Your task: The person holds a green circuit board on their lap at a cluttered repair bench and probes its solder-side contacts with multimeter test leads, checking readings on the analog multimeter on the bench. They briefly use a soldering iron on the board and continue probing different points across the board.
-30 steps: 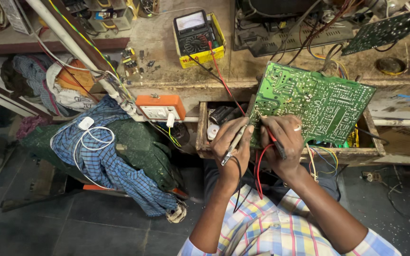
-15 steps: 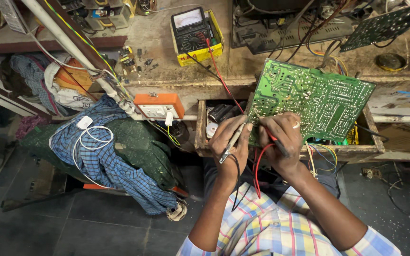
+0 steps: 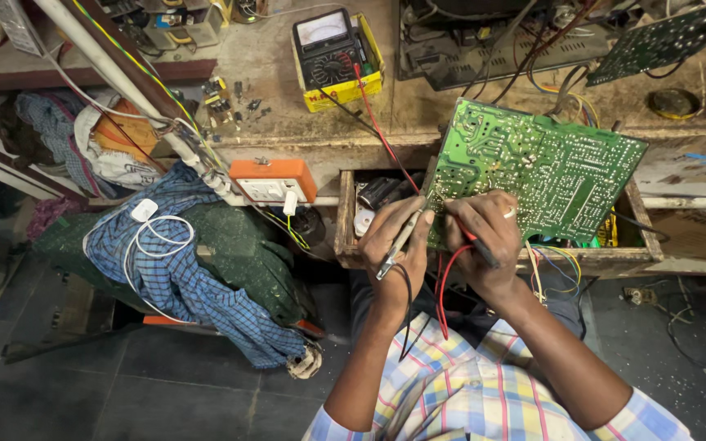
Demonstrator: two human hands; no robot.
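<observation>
Head view, change: almost nothing moves since a moment ago; both hands stay low on the board (image 3: 537, 167), so the testing goes on at the same spot.
Left hand (image 3: 398, 245): fingers closed around a black probe (image 3: 398, 241), tip at the board's lower left edge.
Right hand (image 3: 484, 241): fingers closed around a red probe (image 3: 471, 237), touching the board's lower edge.
Board: green, tilted, leaning over the open drawer (image 3: 345, 220) at the bench's front edge.
Meter (image 3: 332, 49): yellow, at the back of the bench, red and black leads running down to the hands.

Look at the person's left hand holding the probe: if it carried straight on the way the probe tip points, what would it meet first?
Most likely the green circuit board: the left hand angles its probe up-right toward the board's lower edge, though depth is unclear.
</observation>
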